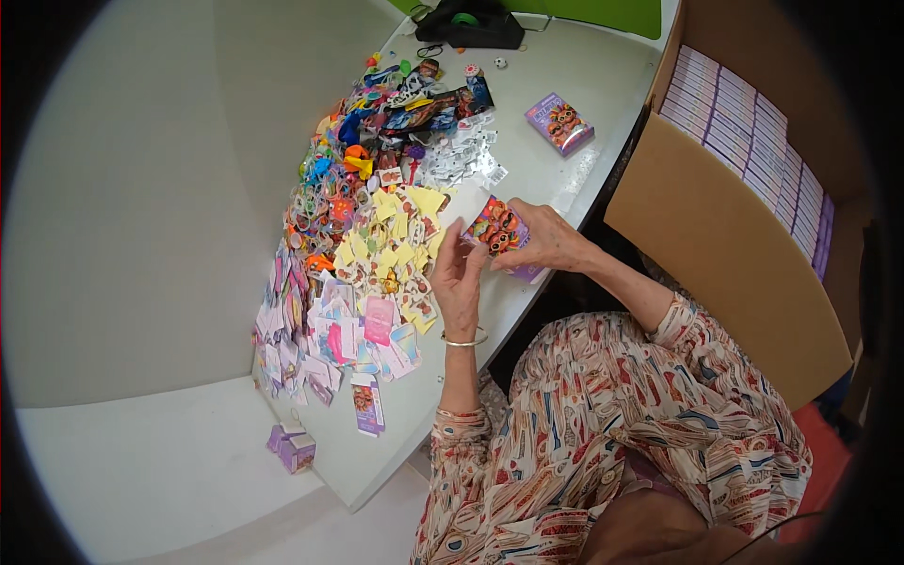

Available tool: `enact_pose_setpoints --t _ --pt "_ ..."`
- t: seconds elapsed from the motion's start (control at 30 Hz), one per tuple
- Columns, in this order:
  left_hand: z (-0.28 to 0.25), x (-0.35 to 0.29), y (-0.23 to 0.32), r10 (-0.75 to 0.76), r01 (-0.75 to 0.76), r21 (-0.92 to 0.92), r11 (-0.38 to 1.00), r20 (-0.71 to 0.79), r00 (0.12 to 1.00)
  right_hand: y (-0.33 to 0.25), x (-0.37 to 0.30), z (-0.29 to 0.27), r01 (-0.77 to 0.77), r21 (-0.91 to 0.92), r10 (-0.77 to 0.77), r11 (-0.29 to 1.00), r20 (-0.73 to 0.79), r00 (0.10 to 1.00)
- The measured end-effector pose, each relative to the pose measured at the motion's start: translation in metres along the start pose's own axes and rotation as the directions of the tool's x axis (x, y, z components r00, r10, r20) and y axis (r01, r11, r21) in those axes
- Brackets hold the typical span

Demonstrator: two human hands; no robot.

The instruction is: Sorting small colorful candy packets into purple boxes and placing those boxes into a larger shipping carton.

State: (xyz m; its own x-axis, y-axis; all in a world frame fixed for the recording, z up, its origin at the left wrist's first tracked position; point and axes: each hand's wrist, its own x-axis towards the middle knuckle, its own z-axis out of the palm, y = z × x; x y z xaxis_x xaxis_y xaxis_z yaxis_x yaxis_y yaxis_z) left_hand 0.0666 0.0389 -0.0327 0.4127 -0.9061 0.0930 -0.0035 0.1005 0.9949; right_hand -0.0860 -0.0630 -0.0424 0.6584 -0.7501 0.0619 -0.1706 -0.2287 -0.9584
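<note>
Between my hands is a small purple cardboard box [496, 226] with a colourful cartoon picture on its front. White card, which looks like a raised flap, sticks out at its upper left. My left hand [458, 282], with a bangle at the wrist, has its fingers closed on the box's left side. The right hand [548, 239] grips the box from the right, thumb along its edge. Just left of the box lies a heap of pale yellow paper pieces [381, 250]. What is inside the box cannot be seen.
Small toys [325, 202], silvery packets [461, 155] and pastel cards [377, 325] are heaped along the table's left side. A similar purple box [560, 124] lies farther back. At right, a large carton [725, 245] holds stacked boxes. A black tape dispenser [471, 24] stands at the far edge.
</note>
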Motion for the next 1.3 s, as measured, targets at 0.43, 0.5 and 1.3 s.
enact_pose_setpoints --t 0.43,0.5,1.3 --pt "-0.019 0.019 0.03 -0.275 0.22 0.165 0.961 0.518 0.81 -0.002 -0.014 -0.021 0.056 -0.147 -0.011 0.988 0.288 0.957" --pt "-0.02 0.015 0.027 -0.271 0.201 0.187 0.961 0.518 0.811 -0.003 -0.015 -0.022 0.068 -0.163 -0.018 0.984 0.294 0.956" --pt "-0.019 -0.001 0.016 -0.172 0.135 0.112 0.985 0.478 0.861 -0.011 -0.034 -0.011 0.337 -0.376 -0.257 0.863 0.246 0.934"
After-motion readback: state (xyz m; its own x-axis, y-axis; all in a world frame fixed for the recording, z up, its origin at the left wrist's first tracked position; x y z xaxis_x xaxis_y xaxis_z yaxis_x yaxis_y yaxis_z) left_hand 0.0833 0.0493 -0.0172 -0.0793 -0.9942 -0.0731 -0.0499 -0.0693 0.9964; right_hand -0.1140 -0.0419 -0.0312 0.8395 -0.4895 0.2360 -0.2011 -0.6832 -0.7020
